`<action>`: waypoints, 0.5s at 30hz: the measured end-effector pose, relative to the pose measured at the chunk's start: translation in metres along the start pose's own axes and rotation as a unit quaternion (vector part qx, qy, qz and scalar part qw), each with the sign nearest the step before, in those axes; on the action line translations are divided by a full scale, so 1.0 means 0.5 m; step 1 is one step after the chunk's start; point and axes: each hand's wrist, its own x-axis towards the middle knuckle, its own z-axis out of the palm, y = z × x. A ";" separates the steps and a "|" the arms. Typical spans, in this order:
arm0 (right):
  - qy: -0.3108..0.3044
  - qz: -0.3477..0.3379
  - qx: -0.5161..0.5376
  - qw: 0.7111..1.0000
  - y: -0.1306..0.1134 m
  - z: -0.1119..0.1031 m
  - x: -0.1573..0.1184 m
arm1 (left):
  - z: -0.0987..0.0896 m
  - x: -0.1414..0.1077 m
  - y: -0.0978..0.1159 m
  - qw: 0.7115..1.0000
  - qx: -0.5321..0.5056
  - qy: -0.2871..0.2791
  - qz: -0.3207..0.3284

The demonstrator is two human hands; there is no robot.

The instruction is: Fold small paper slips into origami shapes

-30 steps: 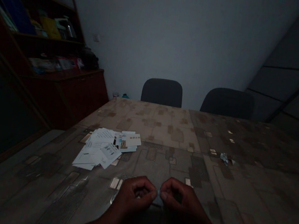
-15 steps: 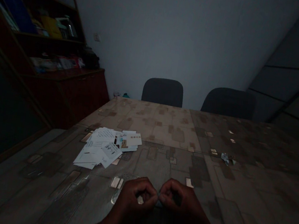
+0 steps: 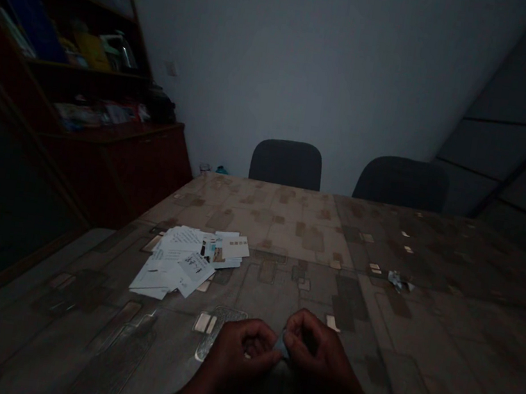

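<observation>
Scrap [image 3: 280,346]: a small pale piece, seen at the near middle of the bench [image 3: 275,289], between the right hand [image 3: 315,349] and the left hand [image 3: 237,355].
Right grip: closed, thumb against forefinger; the scrap is pinched at the tips, left of the palm.
Left grip: curled into a loose loop, tips pointed right toward the scrap; whether its left edge is held or only touched cannot be told.
Nearer hand: the right, by which the scrap's right side is covered.
Long axis: too small and dim to be read.
Cards [image 3: 181,264]: strewn in an overlapping heap, left of the hands and farther off.
Crumpled paper [image 3: 400,281]: seen well apart, far and to the right.
</observation>
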 end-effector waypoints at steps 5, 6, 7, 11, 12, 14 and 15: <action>-0.017 -0.014 -0.025 0.999 -0.003 0.005 -0.003 | 0.000 0.004 -0.010 1.000 -0.011 -0.021 -0.014; -0.008 -0.015 -0.039 0.999 -0.001 0.008 -0.003 | 0.001 0.004 -0.011 1.000 -0.004 -0.021 -0.012; 0.001 -0.016 -0.051 0.999 0.000 0.011 -0.003 | 0.002 0.004 -0.012 1.000 0.005 -0.018 -0.010; -0.003 -0.011 -0.020 1.000 0.006 0.014 0.002 | 0.005 0.005 -0.014 1.000 0.020 -0.006 -0.010; -0.018 -0.011 0.007 1.000 0.007 0.011 0.003 | 0.005 0.007 -0.014 1.000 0.011 -0.003 -0.016; -0.042 -0.011 0.049 0.998 0.009 0.002 0.004 | 0.003 0.011 -0.013 1.000 -0.015 -0.001 -0.027; -0.047 -0.010 0.055 0.997 0.010 -0.003 0.004 | 0.002 0.013 -0.013 0.999 -0.026 0.003 -0.032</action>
